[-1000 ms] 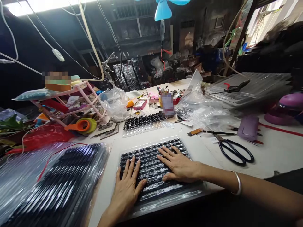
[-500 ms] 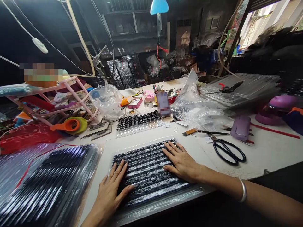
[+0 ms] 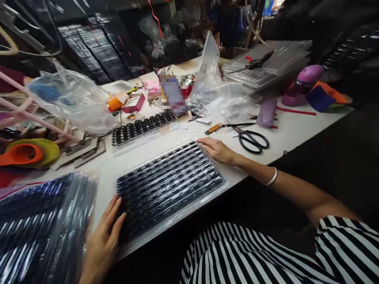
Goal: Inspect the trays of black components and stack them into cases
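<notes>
Left hand (image 3: 103,232) and right hand (image 3: 216,150) stand well apart, at opposite ends of a black-ribbed tray (image 3: 177,213) lying on the white tabletop (image 3: 290,130). Left: at the 8 o'clock edge, thumb parted from fingers. Right: fingers at the 2 o'clock corner. Cannot tell whether either is clamped. Surrounding the tray: glossy stack (image 3: 38,232), 8 o'clock; tray of black blocks (image 3: 142,141), 11 o'clock; black-handled scissors (image 3: 241,134), 2 o'clock.

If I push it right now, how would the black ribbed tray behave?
The black ribbed tray likely slides rather than tips, lying broad and flat. Being glossy, it looks slippery; its ridged build suggests some lengthwise stiffness.
</notes>
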The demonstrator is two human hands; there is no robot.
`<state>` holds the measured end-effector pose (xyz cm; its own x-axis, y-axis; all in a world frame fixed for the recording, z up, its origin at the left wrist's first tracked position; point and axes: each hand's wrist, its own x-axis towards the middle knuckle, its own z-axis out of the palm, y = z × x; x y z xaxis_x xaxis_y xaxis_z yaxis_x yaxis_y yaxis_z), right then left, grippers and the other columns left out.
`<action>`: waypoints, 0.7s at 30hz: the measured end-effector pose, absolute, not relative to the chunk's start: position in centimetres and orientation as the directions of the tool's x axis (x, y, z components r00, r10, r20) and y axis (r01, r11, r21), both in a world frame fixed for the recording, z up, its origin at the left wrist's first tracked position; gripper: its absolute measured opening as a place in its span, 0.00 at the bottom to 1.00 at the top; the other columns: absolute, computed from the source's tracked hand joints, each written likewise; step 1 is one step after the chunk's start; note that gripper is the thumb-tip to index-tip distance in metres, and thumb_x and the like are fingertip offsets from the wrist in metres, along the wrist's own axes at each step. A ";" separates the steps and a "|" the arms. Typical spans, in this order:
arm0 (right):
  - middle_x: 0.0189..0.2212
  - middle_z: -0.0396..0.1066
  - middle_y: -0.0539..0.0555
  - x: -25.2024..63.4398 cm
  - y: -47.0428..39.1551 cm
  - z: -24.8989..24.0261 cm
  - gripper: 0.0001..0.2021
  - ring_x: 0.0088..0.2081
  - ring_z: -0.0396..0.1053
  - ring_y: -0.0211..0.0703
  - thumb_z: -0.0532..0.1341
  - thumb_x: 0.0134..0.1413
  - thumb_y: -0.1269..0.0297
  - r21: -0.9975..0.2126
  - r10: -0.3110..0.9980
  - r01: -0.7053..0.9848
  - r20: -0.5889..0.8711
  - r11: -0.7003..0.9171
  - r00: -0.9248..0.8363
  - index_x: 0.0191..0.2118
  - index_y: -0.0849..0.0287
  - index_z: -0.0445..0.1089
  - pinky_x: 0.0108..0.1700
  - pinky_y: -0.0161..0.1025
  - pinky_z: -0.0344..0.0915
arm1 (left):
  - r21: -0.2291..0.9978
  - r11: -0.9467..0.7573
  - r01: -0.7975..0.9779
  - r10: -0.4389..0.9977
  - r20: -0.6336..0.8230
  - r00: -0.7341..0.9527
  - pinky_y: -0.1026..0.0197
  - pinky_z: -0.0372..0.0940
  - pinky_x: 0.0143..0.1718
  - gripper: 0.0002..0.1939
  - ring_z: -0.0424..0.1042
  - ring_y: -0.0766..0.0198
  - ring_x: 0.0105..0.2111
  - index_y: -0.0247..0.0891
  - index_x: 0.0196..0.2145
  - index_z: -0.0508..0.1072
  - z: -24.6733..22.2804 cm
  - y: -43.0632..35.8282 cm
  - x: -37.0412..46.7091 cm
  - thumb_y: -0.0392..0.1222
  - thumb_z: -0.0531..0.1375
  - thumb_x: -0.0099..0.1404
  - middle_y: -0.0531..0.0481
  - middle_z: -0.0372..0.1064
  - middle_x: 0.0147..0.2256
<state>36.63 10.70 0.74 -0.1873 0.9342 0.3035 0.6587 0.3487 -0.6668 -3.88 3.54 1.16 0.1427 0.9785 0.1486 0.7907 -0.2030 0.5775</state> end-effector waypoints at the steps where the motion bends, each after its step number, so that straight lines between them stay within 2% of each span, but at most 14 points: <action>1: 0.52 0.69 0.62 36.5 10.4 0.6 0.18 0.55 0.65 0.47 0.50 0.60 0.70 -0.670 0.938 0.661 0.302 0.337 -0.172 0.53 0.63 0.68 0.58 0.48 0.59 | 0.595 -0.179 0.784 0.983 0.139 0.119 0.52 0.44 0.64 0.24 0.52 0.59 0.62 0.48 0.60 0.60 1.4 3.3 -3.7 0.49 0.52 0.66 0.54 0.52 0.63; 8: 0.59 0.61 0.60 34.7 8.2 1.1 0.18 0.59 0.59 0.45 0.50 0.59 0.71 -0.675 0.923 0.650 0.366 0.350 -0.117 0.52 0.61 0.68 0.61 0.47 0.57 | 0.647 -0.100 0.756 0.992 0.122 0.026 0.53 0.44 0.64 0.23 0.51 0.58 0.62 0.52 0.58 0.63 2.1 2.4 -2.3 0.51 0.53 0.65 0.61 0.53 0.63; 13: 0.58 0.62 0.63 34.6 8.7 0.9 0.18 0.59 0.60 0.47 0.50 0.58 0.73 -0.677 0.928 0.655 0.357 0.335 -0.106 0.52 0.65 0.68 0.61 0.48 0.56 | 0.638 -0.087 0.765 0.993 0.118 0.015 0.52 0.43 0.64 0.23 0.51 0.59 0.63 0.56 0.58 0.62 2.3 2.3 -1.9 0.52 0.53 0.65 0.64 0.52 0.63; 17: 0.58 0.62 0.61 34.8 8.7 1.1 0.18 0.59 0.59 0.46 0.50 0.59 0.71 -0.717 0.946 0.630 0.312 0.298 -0.092 0.54 0.61 0.67 0.61 0.49 0.56 | 0.621 -0.090 0.779 0.993 0.117 0.021 0.52 0.46 0.63 0.23 0.52 0.59 0.62 0.59 0.57 0.62 2.2 2.2 -2.3 0.52 0.53 0.64 0.67 0.52 0.63; 21: 0.51 0.68 0.60 36.3 6.4 1.7 0.18 0.53 0.66 0.44 0.50 0.61 0.68 -0.776 0.966 0.592 0.257 0.217 -0.018 0.55 0.60 0.65 0.55 0.47 0.63 | 0.586 -0.133 0.799 0.987 0.153 0.052 0.52 0.46 0.63 0.24 0.53 0.58 0.61 0.62 0.58 0.60 1.5 2.4 -2.8 0.53 0.53 0.64 0.68 0.52 0.63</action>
